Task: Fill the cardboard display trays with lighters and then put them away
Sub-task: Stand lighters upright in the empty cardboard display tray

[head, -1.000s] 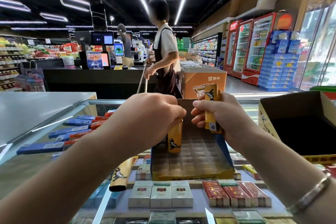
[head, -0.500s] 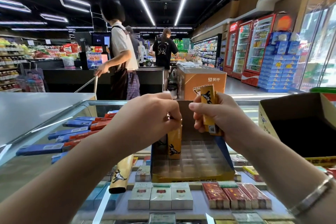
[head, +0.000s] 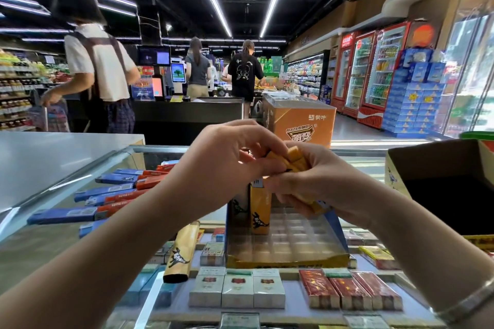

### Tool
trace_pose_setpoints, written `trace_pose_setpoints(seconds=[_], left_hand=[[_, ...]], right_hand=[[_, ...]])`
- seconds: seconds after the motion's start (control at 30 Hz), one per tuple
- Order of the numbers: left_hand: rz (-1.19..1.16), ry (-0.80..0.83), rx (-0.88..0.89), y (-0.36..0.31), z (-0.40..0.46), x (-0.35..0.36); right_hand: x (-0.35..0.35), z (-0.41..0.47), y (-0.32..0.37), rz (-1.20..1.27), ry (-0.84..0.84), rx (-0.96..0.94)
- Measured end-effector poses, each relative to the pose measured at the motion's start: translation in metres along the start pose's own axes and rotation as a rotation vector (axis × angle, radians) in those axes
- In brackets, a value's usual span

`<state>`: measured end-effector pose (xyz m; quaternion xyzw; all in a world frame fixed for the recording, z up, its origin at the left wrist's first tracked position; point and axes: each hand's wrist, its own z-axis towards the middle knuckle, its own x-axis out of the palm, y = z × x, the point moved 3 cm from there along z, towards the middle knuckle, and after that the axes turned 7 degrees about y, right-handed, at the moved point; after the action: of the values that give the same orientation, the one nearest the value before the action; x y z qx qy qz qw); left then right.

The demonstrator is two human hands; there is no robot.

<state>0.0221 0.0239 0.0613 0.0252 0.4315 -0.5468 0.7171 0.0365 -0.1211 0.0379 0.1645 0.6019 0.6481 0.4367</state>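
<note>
Fingers (head: 270,165) of the left hand (head: 227,165) now pinch a lighter from the bundle (head: 292,159) gripped in the right hand (head: 320,184), above the display tray (head: 288,258) on the glass worktop (head: 80,189). Earlier the hands were apart; two lighters (head: 260,211) now stand seated, most slots remaining empty.

Cardboard display tray (head: 287,259): yellow front lip, blue side walls, clear gridded insert, sits on glass counter. Two orange lighters (head: 260,211) with black kangaroo print stand upright in back-left slots. Several more orange lighters (head: 294,159) bunched, tilted, above tray
</note>
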Motion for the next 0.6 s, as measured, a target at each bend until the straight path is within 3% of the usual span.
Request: trace_pose_setpoints(seconds=[0.13,0.23,0.37,0.47,0.6], left_hand=[[-0.048,-0.077,-0.100,0.008,0.000,-0.012],[-0.050,-0.047,-0.139,0.015,0.000,-0.017],[0.041,0.101,-0.140,0.019,0.000,-0.006],[0.188,0.126,-0.070,0.014,-0.002,0.002],[0.022,0.087,-0.096,0.011,0.000,0.002]], right_hand=[[-0.015,-0.002,0.002,0.218,-0.031,-0.058],[-0.024,-0.002,0.003,0.299,-0.101,-0.119],[-0.021,-0.002,0.002,0.211,-0.137,-0.152],[-0.014,-0.002,0.004,0.114,-0.124,-0.165],[-0.018,-0.003,0.005,0.219,-0.240,-0.164]])
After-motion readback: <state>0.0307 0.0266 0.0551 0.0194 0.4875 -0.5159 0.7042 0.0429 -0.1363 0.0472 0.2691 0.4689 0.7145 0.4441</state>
